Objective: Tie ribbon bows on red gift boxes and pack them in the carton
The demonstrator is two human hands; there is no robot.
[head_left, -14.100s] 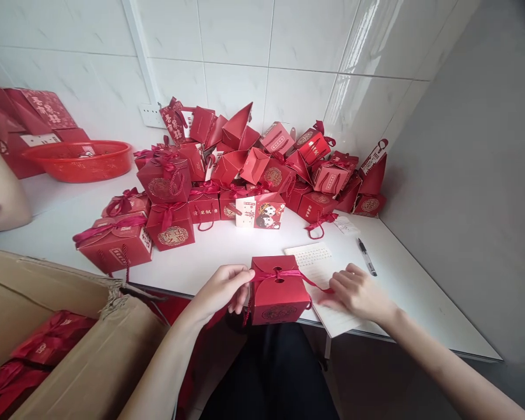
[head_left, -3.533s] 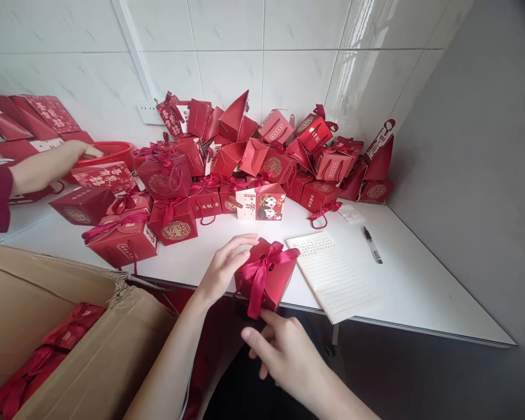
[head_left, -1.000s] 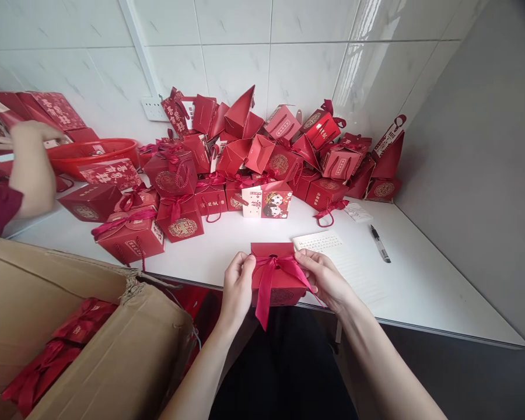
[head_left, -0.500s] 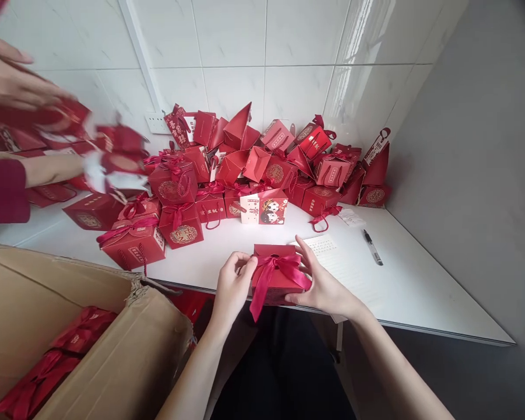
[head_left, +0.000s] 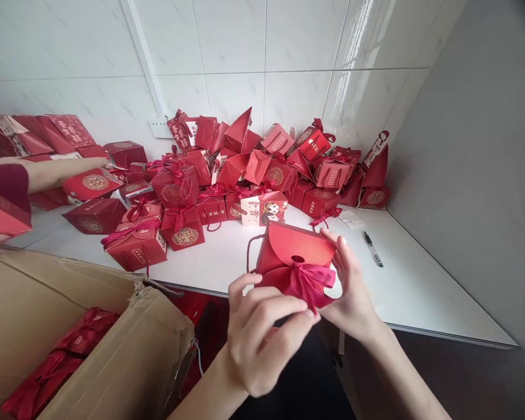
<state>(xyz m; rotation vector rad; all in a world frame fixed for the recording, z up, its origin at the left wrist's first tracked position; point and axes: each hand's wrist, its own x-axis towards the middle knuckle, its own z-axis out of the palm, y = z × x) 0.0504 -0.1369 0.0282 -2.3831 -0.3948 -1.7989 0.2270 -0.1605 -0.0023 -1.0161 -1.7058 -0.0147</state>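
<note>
A red gift box [head_left: 284, 248] is tilted up above the front edge of the white table [head_left: 411, 280], its rounded flaps facing me. A magenta ribbon [head_left: 308, 280] is tied in a bow on its front, and a twisted cord handle [head_left: 248, 251] hangs at its left side. My right hand [head_left: 352, 291] wraps round the box's right side and holds it. The thumb and index finger of my left hand [head_left: 266, 332] pinch the ribbon's lower end, in front of the box.
Many red gift boxes [head_left: 186, 186] are piled against the tiled wall. A pen [head_left: 373, 249] lies at the right. An open cardboard carton [head_left: 126, 344] stands at lower left with red packages [head_left: 61, 361] inside. Another person's arm [head_left: 65, 173] reaches in from the left.
The box has been lifted and tilted so that its flap faces me. My left hand has moved from the box's left edge to the ribbon's end. The other person's hands have shifted lower.
</note>
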